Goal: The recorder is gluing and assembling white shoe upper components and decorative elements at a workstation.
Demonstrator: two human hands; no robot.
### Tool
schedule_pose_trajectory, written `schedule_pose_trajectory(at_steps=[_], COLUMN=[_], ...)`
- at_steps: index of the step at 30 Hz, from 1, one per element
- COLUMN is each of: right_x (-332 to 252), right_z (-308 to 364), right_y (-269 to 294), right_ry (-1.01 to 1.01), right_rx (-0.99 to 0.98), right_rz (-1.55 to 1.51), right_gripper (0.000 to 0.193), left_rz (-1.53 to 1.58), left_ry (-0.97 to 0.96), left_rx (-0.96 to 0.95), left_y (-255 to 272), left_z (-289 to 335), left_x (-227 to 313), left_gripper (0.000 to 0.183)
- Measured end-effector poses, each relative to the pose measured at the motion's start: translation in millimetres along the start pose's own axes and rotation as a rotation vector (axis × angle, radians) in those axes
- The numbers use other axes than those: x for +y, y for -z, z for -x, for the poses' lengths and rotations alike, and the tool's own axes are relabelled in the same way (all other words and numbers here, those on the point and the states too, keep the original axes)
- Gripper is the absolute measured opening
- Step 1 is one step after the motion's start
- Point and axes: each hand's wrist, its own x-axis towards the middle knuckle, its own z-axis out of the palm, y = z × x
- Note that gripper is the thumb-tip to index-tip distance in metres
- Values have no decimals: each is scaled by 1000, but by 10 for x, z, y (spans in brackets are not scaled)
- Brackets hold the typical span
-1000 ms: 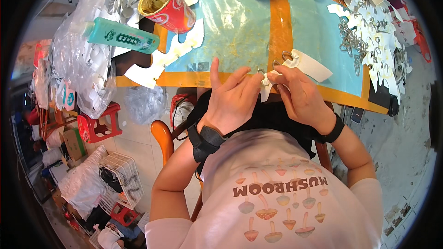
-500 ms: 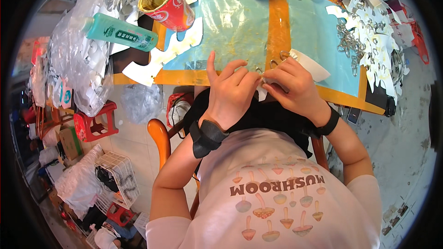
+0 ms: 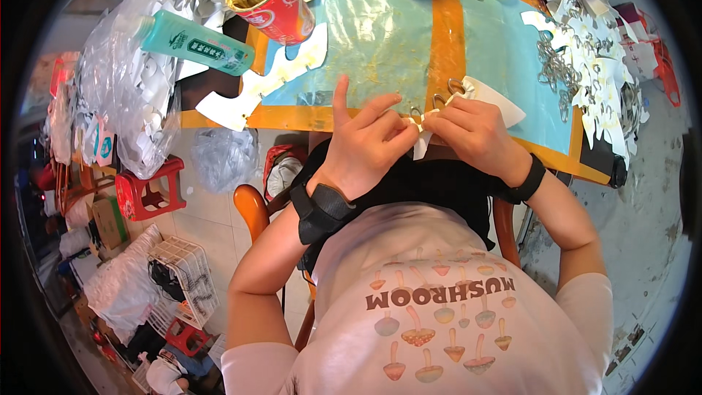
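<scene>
At the table's front edge, both hands meet on a white strip (image 3: 501, 102) with metal rings (image 3: 455, 86) along its edge. My left hand (image 3: 364, 148) pinches its near end between thumb and a bent finger, while another finger points up. My right hand (image 3: 472, 130) is closed on the strip just beside, its fingertips almost touching the left ones. The strip's wide end sticks out past my right knuckles onto the blue mat. Behind my fingers, part of the strip and what they press are hidden.
Left on the table are a yellow-smeared white cut piece (image 3: 272, 79), a green bottle (image 3: 199, 44) and a red cup (image 3: 276, 14) of brownish paste with a stick. At right lie loose metal rings (image 3: 557, 66) and heaped white pieces (image 3: 603, 113). A red stool (image 3: 150, 189) stands lower left.
The fingers of my right hand have closed down onto the strip, where a gap showed under them before. More of the strip's ringed edge shows. My left hand stays pinched, tilted slightly.
</scene>
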Motion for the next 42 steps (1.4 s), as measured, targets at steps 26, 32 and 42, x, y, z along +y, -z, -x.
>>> schedule_pose_trajectory(at_steps=[26, 32, 42], right_x=[131, 87, -352], right_z=[-280, -441, -281], right_y=[239, 121, 406], right_ry=[-246, -70, -681], right_rx=[-53, -236, 53], right_rz=[-389, -335, -1126], right_gripper=[28, 21, 18], left_rz=[-6, -421, 380], left_ry=[41, -49, 588], left_rx=[-185, -80, 789], left_y=[124, 83, 234], left_z=[153, 339, 237], left_x=[124, 177, 592], left_gripper=[41, 44, 41])
